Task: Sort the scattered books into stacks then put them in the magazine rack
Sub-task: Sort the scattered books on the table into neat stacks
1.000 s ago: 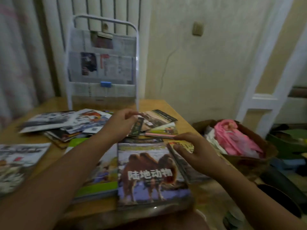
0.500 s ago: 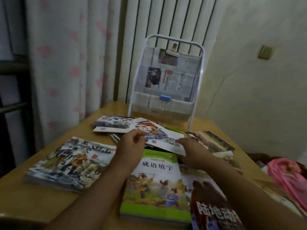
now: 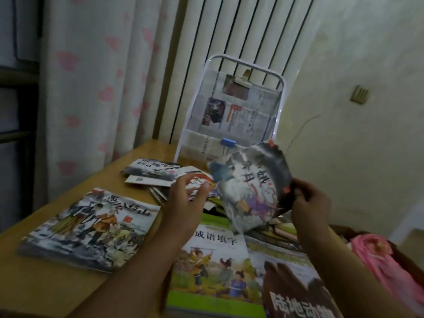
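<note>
My right hand (image 3: 308, 203) grips the right edge of a thin grey-and-purple picture book (image 3: 250, 187), lifted and tilted above the table. My left hand (image 3: 185, 198) hovers just left of it, fingers loosely curled, holding nothing. Below lie a green-bordered book (image 3: 215, 267), a camel book (image 3: 298, 292) at the bottom right and a grey illustrated book (image 3: 91, 228) at the left. A loose pile of thin books (image 3: 153, 175) lies further back. The white magazine rack (image 3: 234, 111), lined with newspaper, stands at the table's far edge.
The wooden table (image 3: 46, 288) ends at the left against a curtain (image 3: 91, 88) and a white radiator (image 3: 229, 37). A box with pink cloth (image 3: 387, 260) sits off the table's right side. A wall switch (image 3: 359, 94) is on the right wall.
The view swung left and up. My right hand has picked a thin book off the pile and raised it; my left hand has let go of the pile and hangs beside it.
</note>
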